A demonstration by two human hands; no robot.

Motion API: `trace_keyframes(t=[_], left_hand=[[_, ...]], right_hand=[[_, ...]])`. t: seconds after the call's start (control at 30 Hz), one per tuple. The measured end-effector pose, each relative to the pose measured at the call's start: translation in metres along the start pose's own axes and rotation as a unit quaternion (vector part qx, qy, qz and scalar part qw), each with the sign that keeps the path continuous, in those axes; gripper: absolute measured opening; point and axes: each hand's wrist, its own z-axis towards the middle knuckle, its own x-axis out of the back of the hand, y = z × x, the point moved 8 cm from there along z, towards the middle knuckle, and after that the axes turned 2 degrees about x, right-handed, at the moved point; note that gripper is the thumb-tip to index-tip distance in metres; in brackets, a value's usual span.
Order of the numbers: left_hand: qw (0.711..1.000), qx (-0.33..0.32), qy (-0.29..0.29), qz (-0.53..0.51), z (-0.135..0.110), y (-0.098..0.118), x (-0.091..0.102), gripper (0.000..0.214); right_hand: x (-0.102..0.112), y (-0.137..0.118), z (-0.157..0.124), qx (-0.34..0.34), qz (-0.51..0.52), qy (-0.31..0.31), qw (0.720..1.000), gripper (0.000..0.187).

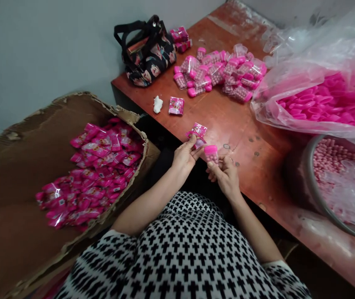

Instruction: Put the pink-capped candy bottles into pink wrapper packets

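My left hand is closed on a pink printed wrapper at the table's near edge. Just to its right, my right hand grips a small clear bottle of pink candy balls with a pink cap, cap end up. The bottle is beside the wrapper, close to my left fingertips. A flat pink packet and a crumpled white wad lie farther back on the table. Behind them is a heap of filled, pink-capped bottles.
At the left stands an open cardboard box holding a pile of pink packets. A flowered black handbag sits at the table's far corner. On the right are a plastic bag of pink caps and a tub with candy balls and clear bottles.
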Motion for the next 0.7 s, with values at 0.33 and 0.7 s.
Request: trace_keyframes(t=[0.33,0.7], left_hand=[[0.997,-0.035,-0.057,0.024,-0.012,-0.008,-0.02,0.029],[0.971,-0.052,-0.159,0.169,-0.017,-0.004,-0.035,0.034]], right_hand=[[-0.009,0.005,0.005,0.001,0.058,0.022,0.998,0.031],[-0.007,0.005,0.008,0.053,0.048,0.07,0.995,0.029]])
